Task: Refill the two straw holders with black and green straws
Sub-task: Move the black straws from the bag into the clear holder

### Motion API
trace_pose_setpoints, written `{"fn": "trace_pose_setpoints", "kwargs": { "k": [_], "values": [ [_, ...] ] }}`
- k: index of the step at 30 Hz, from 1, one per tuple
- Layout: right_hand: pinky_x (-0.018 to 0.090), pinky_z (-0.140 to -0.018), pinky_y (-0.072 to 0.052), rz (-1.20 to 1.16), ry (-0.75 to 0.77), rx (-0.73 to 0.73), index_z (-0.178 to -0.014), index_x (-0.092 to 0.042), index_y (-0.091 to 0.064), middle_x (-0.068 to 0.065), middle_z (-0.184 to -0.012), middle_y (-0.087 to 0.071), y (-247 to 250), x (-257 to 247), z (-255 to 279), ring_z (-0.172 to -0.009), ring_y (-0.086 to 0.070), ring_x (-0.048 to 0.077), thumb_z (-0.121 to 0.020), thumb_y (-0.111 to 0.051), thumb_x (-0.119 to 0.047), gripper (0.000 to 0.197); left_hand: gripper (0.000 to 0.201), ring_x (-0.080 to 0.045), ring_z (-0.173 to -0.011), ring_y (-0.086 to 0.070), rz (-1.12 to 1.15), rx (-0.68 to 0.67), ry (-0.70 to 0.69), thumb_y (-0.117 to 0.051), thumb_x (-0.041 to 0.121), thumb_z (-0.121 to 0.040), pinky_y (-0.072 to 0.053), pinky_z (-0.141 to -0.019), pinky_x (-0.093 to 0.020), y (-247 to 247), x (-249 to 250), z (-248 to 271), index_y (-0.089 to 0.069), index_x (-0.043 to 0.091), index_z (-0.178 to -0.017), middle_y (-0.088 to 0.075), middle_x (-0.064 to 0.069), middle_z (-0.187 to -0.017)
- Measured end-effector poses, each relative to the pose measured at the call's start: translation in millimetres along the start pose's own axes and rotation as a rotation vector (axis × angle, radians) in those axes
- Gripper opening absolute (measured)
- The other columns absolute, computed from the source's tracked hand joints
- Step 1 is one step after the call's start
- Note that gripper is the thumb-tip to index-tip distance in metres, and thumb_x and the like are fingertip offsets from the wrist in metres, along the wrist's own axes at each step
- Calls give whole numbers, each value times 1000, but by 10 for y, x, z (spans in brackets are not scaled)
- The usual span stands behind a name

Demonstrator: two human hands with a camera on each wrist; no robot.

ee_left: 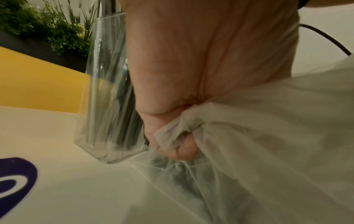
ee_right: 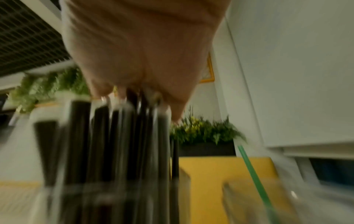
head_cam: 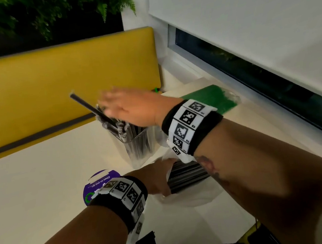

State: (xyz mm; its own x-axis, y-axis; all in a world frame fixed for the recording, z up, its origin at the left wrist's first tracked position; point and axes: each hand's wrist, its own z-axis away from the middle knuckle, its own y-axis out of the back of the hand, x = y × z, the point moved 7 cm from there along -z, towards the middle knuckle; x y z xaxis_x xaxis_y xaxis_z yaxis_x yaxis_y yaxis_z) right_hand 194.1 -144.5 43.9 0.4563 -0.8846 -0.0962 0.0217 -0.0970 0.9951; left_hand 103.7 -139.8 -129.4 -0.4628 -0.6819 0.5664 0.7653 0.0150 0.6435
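Right hand (head_cam: 129, 107) is hovering flat, fingers spread and blurred, over the black straws (head_cam: 117, 125) standing in one clear square holder (head_cam: 137, 151); whether it is touching them I cannot tell. I am seeing my left hand (head_cam: 157, 178) gripping a bunched translucent bag (ee_left: 249, 121) of more black straws (head_cam: 188, 174). One pack of green straws (head_cam: 212, 99) is lying near the window. Everything is sitting on a cream table (head_cam: 35, 181) beside one yellow bench (head_cam: 55, 82), with plants (head_cam: 39, 13) behind.
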Motion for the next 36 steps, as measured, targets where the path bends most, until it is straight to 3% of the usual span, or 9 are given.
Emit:
{"fn": "trace_pose_setpoints", "kwargs": {
  "k": [3,9,14,20,23,27,29,32,36],
  "values": [
    [46,-123,-7,-119,-84,-166,-157,-22,-18,-1,-165,-8,-304,70,60,-152,-1,21,-107,-19,-43,54,100,-23,-133,-40,-18,-17,18,-74,9,-75,-38,-100,-25,-29,-23,33,-16,28,-154,-29,-5,-153],
    [58,-119,-8,0,82,350,-157,-26,-12,4,-164,-15,277,-224,26,-151,-5,31,-100,-33,-52,66,99,-28,-119,-53,-41,-27,19,-77,17,-66,-47,-91,-29,-80,-97,-4,-23,39,-146,-29,-11,-152],
    [52,-121,-10,86,-49,-135,-157,-20,-17,2,-165,-12,-174,-99,-216,-152,-6,25,-97,-24,-65,75,94,-25,-116,-54,-89,-34,23,-76,17,-67,-47,-84,-29,-76,-102,0,-28,33,-146,-31,-7,-151],
    [43,-119,-18,-34,-254,-11,-154,-7,-23,11,-161,-25,-305,-76,-171,-148,-22,25,-98,-20,-65,80,59,-17,-98,-48,-116,-55,85,-73,24,-79,-40,-78,-27,-87,-141,29,-46,14,-131,-47,-2,-119],
    [48,-121,-15,-186,-236,57,-155,-11,-20,10,-162,-23,-59,-111,-51,-149,-18,25,-100,-24,-61,74,56,-16,-101,-48,-97,-16,45,-73,21,-78,-40,-80,-25,-61,-114,11,-45,17,-126,-47,-1,-125],
    [30,-99,-50,-511,-256,312,-121,-16,-63,1,-120,-65,610,156,607,-108,-62,12,-102,-47,-32,30,97,-14,-124,-43,-2,2,-31,-76,17,-69,-41,-99,-27,-47,-99,11,-24,31,-149,-40,7,-141],
    [25,-81,-58,-631,-297,18,-98,-14,-70,-1,-94,-72,409,230,980,-84,-69,10,-99,-53,-23,20,102,-14,-125,-44,44,-2,-51,-76,16,-65,-44,-99,-27,-50,-81,1,-23,38,-149,-42,4,-145],
    [36,-75,-57,-323,-232,-471,-86,-8,-73,5,-78,-71,-541,98,1414,-73,-67,21,-92,-49,-22,28,78,-9,-102,-48,1,-42,-66,-72,10,-74,-40,-76,-9,-21,-42,-17,-33,37,-136,-51,4,-130],
    [45,-88,-51,-280,-361,-318,-108,-6,-67,14,-106,-66,-1616,236,1618,-100,-63,34,-88,-54,-7,24,94,-8,-111,-48,-52,-59,-80,-76,9,-72,-37,-84,-12,47,18,-71,-28,28,-151,-50,4,-139]
  ]
}}
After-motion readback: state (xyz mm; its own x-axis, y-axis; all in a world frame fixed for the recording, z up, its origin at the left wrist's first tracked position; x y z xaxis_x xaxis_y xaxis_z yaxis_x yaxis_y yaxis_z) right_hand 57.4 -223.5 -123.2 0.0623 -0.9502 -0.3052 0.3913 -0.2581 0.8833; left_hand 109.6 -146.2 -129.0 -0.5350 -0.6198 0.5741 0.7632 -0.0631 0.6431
